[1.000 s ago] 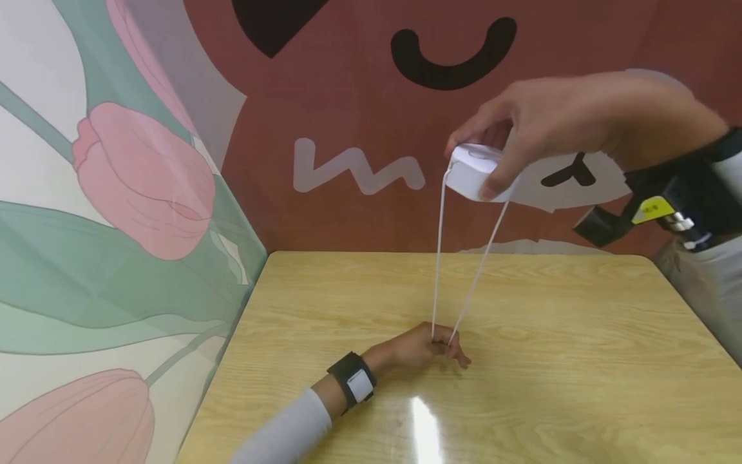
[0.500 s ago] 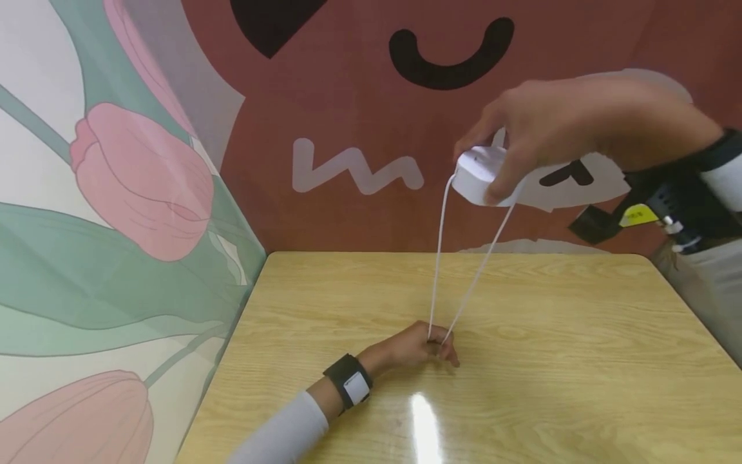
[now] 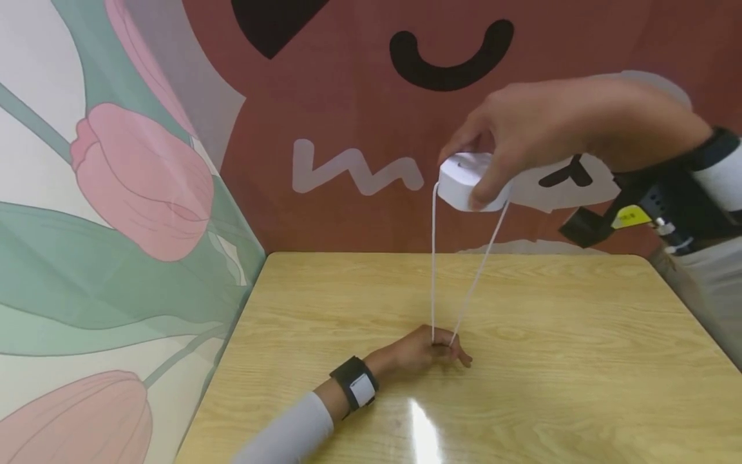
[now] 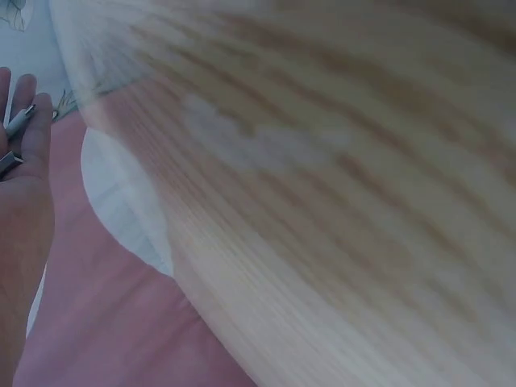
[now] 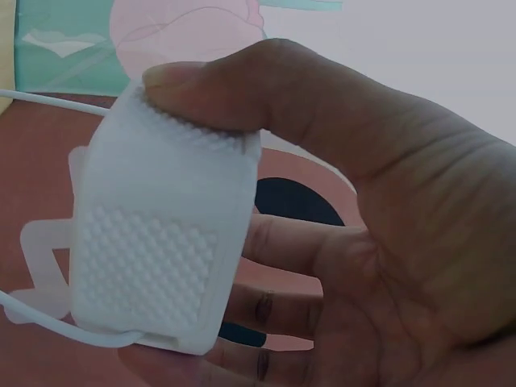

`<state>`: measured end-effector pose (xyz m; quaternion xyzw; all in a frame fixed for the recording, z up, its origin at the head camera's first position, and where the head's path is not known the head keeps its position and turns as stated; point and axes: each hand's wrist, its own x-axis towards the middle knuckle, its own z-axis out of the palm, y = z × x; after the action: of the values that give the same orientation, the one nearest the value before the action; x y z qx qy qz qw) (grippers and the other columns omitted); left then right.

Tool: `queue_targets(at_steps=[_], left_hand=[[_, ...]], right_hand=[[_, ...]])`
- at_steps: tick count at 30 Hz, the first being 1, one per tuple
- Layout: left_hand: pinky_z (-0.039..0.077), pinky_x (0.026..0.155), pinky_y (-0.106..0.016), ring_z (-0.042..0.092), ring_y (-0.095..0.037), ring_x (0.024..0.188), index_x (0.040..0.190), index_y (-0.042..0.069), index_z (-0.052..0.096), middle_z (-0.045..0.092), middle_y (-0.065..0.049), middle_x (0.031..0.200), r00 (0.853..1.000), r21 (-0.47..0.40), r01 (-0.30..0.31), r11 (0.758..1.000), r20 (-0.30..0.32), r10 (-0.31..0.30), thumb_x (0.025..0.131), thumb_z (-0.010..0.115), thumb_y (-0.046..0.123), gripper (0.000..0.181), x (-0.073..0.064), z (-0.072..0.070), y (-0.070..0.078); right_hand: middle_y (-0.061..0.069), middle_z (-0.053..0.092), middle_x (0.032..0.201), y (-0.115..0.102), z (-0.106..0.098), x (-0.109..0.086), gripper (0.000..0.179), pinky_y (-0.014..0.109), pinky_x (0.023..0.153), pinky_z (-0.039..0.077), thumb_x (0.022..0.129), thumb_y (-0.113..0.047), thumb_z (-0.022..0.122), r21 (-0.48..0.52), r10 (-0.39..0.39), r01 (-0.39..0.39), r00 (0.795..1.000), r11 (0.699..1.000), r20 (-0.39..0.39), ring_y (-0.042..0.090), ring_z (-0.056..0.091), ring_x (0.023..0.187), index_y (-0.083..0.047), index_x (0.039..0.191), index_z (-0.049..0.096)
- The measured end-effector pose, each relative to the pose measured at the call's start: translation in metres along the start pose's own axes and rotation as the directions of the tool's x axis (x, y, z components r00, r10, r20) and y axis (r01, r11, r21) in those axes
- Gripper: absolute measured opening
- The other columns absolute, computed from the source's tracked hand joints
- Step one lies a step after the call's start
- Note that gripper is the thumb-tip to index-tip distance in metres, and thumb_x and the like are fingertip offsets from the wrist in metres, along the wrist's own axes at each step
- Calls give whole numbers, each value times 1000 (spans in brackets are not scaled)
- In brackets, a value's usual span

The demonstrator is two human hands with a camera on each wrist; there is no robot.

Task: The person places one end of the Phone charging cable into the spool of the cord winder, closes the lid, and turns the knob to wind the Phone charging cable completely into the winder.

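Note:
My right hand point(image 3: 527, 125) is raised above the far part of the table and grips a white box point(image 3: 469, 183) with rounded corners. In the right wrist view the thumb presses one side of the box point(image 5: 153, 177), which has bumpy textured panels. A white cord point(image 3: 433, 264) leaves each end of it, and both strands run down, nearly taut, to my left hand point(image 3: 423, 351). That hand is low over the table, fingers bent around the cord. At the left wrist view's edge, small greyish pieces point(image 4: 18, 125) show among its fingers; what they are is unclear.
The wooden table point(image 3: 551, 361) has rounded far corners and a bright light reflection near its front. Behind it hangs a reddish-brown printed cloth point(image 3: 348, 77), and a tulip-patterned cloth point(image 3: 139, 187) stands along the left. A black wrist mount point(image 3: 678, 200) sits on the right forearm.
The right hand and box shifted right, then back left and a little lower. My left hand moved slightly left, then right again. The grip on the box stays the same.

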<state>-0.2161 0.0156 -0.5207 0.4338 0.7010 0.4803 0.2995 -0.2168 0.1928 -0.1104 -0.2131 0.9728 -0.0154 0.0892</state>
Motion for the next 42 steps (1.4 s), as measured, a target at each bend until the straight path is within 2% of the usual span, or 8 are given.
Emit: queue_targets(at_steps=[8, 11, 15, 17, 22, 30, 36, 42], left_hand=[[46, 108, -17, 66, 1, 118, 91, 2, 62, 77, -3, 120, 1000, -38, 20, 999, 19, -20, 103, 55, 13, 18, 1, 2, 3], [47, 106, -16, 66, 2, 117, 93, 4, 65, 76, 3, 121, 1000, 8, 23, 1000, 10, -23, 103, 57, 16, 17, 0, 1, 3], [49, 104, -16, 64, 3, 119, 100, 9, 71, 74, 14, 122, 999, 100, 33, 994, -39, -29, 105, 55, 12, 16, -3, -4, 3], [49, 104, -16, 62, 2, 122, 105, 10, 73, 73, 17, 122, 998, 108, 42, 993, -60, -36, 106, 54, 9, 19, -5, -7, 3], [48, 106, -16, 61, 1, 124, 113, 8, 73, 74, 13, 124, 997, 74, 37, 997, -69, -32, 106, 52, 8, 21, -6, -11, 2], [46, 109, -17, 59, 1, 126, 119, 5, 70, 72, 8, 129, 1000, 16, 7, 1000, -27, -7, 107, 51, 14, 24, -2, -8, 1], [45, 111, -18, 61, 1, 125, 116, 4, 69, 74, 6, 125, 1000, 2, -8, 1000, -24, 8, 106, 51, 13, 22, -1, -7, 3], [45, 109, -17, 62, 1, 122, 112, 9, 72, 75, 6, 121, 999, 32, 19, 999, -27, -18, 106, 51, 13, 22, 1, -8, 2]], right_hand=[[4, 67, 127, -6, -2, 0, 74, 32, 77, 52, 70, -56, 88, 10, 4, -4, 1000, 1000, 21, 24, 60, 108, -30, 135, 64], [4, 67, 128, -6, -1, 0, 75, 32, 76, 53, 71, -55, 88, 11, 4, -4, 1000, 1000, 20, 25, 61, 107, -28, 136, 63], [5, 65, 131, -8, 0, 0, 78, 32, 75, 54, 71, -56, 88, 15, 5, -6, 1000, 1000, 20, 27, 60, 108, -28, 139, 62], [5, 65, 131, -9, 0, 1, 78, 32, 75, 54, 71, -55, 88, 16, -1, 1, 1000, 1000, 18, 27, 60, 108, -28, 139, 62], [2, 65, 129, -10, -4, 1, 75, 32, 76, 53, 70, -55, 89, 14, -19, 19, 1000, 1000, 22, 24, 59, 108, -31, 137, 63], [5, 65, 129, -5, -7, 2, 80, 32, 73, 53, 71, -58, 87, 18, 13, -13, 1000, 1000, 6, 26, 60, 107, -28, 141, 61], [6, 62, 135, 0, -7, 0, 87, 33, 76, 55, 70, -59, 88, 59, 33, -34, 999, 998, 13, 28, 59, 110, -28, 145, 57], [7, 60, 138, -1, -7, 2, 87, 34, 76, 57, 70, -58, 88, 45, 33, -33, 999, 998, 8, 30, 58, 111, -28, 145, 57]])
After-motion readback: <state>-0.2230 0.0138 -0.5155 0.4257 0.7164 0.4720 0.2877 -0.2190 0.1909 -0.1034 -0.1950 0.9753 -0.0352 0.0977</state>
